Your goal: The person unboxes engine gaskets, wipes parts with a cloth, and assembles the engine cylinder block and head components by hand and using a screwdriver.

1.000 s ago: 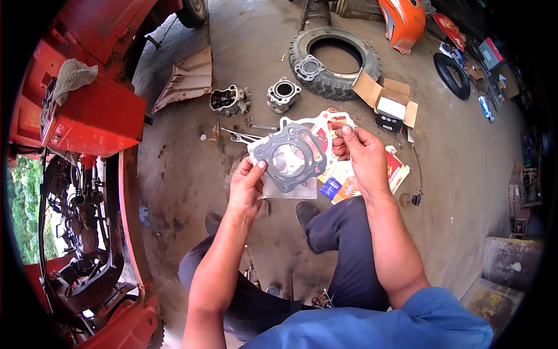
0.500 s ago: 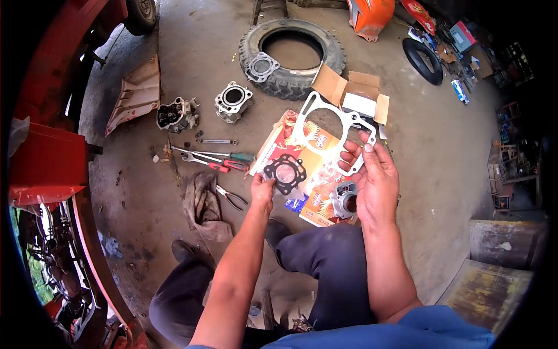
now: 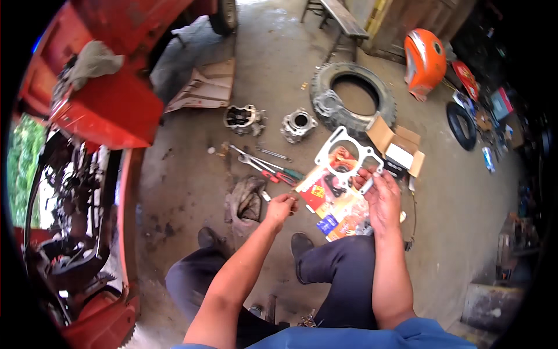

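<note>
My right hand (image 3: 383, 198) pinches the lower right end of a large white flat gasket (image 3: 370, 152), holding it raised over the orange and red printed packaging (image 3: 311, 198). A dark gasket (image 3: 337, 185) lies on that packaging, partly covered from view by the white one. To the left of the packaging, my left hand (image 3: 283, 210) is closed with its fingers curled. Whatever might be inside it is hidden. A grey metal part (image 3: 364, 227) sits at the packaging's near edge, mostly behind my knee and right arm.
An opened cardboard box (image 3: 381, 135) stands beyond my right hand. Farther off are a tyre (image 3: 383, 96) with a metal part on it, a cylinder block (image 3: 299, 125) and a cylinder head (image 3: 243, 118). Hand tools (image 3: 261, 166) and a rag (image 3: 245, 203) lie left. A red vehicle (image 3: 116, 116) borders the left side.
My left hand has let go of the dark gasket and drawn away to the left of the packaging. The view has swung left. My right hand still holds the white gasket.
</note>
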Motion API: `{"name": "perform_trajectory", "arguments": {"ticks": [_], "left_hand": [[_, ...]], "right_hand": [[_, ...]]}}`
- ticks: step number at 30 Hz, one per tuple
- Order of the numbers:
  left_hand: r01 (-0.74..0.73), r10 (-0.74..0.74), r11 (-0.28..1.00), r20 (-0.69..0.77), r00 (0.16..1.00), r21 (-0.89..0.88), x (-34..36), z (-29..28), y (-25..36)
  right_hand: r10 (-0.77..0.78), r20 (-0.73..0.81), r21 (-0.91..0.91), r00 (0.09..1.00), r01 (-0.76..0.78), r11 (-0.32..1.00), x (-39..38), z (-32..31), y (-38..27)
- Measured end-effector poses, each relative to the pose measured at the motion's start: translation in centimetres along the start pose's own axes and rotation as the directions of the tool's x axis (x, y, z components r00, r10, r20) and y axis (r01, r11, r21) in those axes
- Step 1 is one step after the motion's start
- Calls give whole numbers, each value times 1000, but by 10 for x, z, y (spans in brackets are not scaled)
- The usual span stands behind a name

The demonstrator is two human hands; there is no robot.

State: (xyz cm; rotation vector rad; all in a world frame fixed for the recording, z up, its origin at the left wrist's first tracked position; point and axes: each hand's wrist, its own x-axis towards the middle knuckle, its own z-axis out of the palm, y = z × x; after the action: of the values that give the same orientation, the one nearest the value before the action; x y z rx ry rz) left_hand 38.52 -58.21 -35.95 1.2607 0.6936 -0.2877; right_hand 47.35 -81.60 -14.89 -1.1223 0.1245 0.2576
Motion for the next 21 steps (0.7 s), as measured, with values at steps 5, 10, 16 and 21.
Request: {"name": "perform_trajectory", "arguments": {"ticks": [5, 10, 16, 21], "left_hand": [[-180, 272, 912, 217, 937, -369, -145, -47, 80], [-541, 504, 752, -201, 840, -375, -259, -109, 90], [-736, 480, 594, -592, 648, -325, -337, -212, 102], [-762, 539, 638, -642, 546, -113, -318, -332, 133]], "right_hand": [[66, 222, 117, 973, -94, 989, -46, 81, 32], [184, 446, 63, 876, -235, 970, -124, 192, 76], [288, 653, -178, 700, -227, 957, -158, 302, 132], [254, 804, -310, 538, 16, 951, -112, 427, 165]]}}
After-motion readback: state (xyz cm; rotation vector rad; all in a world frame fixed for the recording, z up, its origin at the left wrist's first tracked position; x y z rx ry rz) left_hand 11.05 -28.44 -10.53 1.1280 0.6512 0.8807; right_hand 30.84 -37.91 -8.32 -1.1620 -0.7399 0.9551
